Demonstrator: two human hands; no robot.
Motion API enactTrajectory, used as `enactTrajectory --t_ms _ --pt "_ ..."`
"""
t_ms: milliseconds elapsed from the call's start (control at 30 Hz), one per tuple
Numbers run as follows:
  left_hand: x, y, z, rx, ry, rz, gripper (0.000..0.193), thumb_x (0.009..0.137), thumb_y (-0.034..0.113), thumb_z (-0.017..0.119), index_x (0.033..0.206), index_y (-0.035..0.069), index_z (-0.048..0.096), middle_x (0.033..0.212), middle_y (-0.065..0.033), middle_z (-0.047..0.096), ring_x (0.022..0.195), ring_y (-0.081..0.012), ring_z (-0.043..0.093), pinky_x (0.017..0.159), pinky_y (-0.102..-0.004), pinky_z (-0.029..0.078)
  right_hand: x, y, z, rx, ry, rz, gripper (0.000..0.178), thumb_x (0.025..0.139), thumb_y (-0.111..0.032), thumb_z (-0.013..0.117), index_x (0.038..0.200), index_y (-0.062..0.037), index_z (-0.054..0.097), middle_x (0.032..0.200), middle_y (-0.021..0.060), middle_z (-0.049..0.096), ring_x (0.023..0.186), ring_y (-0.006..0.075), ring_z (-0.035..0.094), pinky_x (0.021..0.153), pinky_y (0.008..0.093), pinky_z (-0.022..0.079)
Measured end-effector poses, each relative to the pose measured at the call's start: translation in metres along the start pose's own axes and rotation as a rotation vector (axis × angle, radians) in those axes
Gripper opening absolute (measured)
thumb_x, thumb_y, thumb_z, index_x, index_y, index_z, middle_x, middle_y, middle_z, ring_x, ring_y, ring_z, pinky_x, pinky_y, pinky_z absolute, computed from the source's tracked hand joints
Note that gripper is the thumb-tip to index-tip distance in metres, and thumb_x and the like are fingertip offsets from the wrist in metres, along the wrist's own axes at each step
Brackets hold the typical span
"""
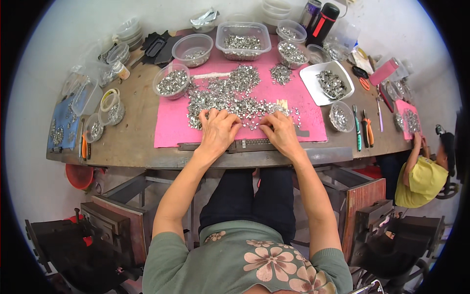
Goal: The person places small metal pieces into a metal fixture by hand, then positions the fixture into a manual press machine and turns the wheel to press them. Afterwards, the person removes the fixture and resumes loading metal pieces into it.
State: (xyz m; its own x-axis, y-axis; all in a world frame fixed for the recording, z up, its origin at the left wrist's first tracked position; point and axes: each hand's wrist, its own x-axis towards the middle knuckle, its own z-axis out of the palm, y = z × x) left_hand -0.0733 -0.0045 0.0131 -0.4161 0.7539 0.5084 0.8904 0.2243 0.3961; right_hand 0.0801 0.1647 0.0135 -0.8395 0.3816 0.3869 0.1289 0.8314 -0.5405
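Note:
A large pile of small silvery metal pieces [215,95] spreads over a pink mat [171,127] in front of me. My left hand [219,128] rests at the pile's near edge, its fingers curled and the thumb and forefinger close together. Opposite it, my right hand [280,131] has its thumb and forefinger brought together in the same way. Whatever lies between the fingertips is too small to make out. Just below both hands, a narrow dark metal bar [254,142] with small pieces along it runs by the table's front edge.
Around the pile stand clear tubs of metal pieces [171,81], a rectangular container [243,41] and a white tray [313,88]. Pliers [367,130] lie at right, near a teal-handled tool [358,128]. A black bottle [323,24] stands behind. A person in yellow [421,181] works far right.

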Motion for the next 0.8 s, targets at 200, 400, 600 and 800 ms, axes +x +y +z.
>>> enactTrajectory --t_ms 200,400,600,800 --pt "0.001 -0.001 0.004 0.017 -0.009 0.038 0.008 0.083 0.019 0.077 0.086 0.013 0.072 0.083 -0.0012 0.059 0.089 -0.0224 0.056 0.099 -0.0472 0.031 -0.003 -0.004 -0.005 -0.018 0.013 -0.001 0.010 0.084 -0.012 0.076 0.088 -0.0064 0.069 0.082 0.0067 0.061 0.080 0.0263 0.061 0.078 0.0403 0.040" --pt "-0.005 0.010 0.010 0.021 0.019 -0.047 0.010 0.082 0.020 0.077 0.084 0.012 0.071 0.085 -0.0017 0.059 0.092 -0.0231 0.057 0.099 -0.0479 0.032 -0.003 -0.002 -0.010 -0.026 -0.018 -0.052 0.008 0.085 -0.008 0.075 0.089 -0.0037 0.070 0.082 0.0109 0.061 0.076 0.0296 0.062 0.071 0.0414 0.045" --pt "-0.007 0.018 0.015 0.055 0.077 -0.049 0.013 0.080 0.021 0.077 0.084 0.012 0.069 0.089 -0.0036 0.059 0.093 -0.0241 0.055 0.100 -0.0509 0.031 -0.005 0.002 -0.008 0.045 0.001 -0.050 0.008 0.083 -0.005 0.075 0.088 -0.0017 0.071 0.081 0.0131 0.061 0.073 0.0311 0.062 0.064 0.0414 0.049" --pt "-0.007 0.020 0.019 0.119 0.093 -0.027 0.014 0.080 0.022 0.076 0.086 0.012 0.069 0.089 -0.0029 0.058 0.092 -0.0236 0.056 0.101 -0.0521 0.031 -0.005 0.000 -0.008 0.043 -0.027 -0.032 0.009 0.081 -0.004 0.075 0.088 -0.0013 0.070 0.081 0.0130 0.061 0.073 0.0299 0.062 0.065 0.0408 0.049"
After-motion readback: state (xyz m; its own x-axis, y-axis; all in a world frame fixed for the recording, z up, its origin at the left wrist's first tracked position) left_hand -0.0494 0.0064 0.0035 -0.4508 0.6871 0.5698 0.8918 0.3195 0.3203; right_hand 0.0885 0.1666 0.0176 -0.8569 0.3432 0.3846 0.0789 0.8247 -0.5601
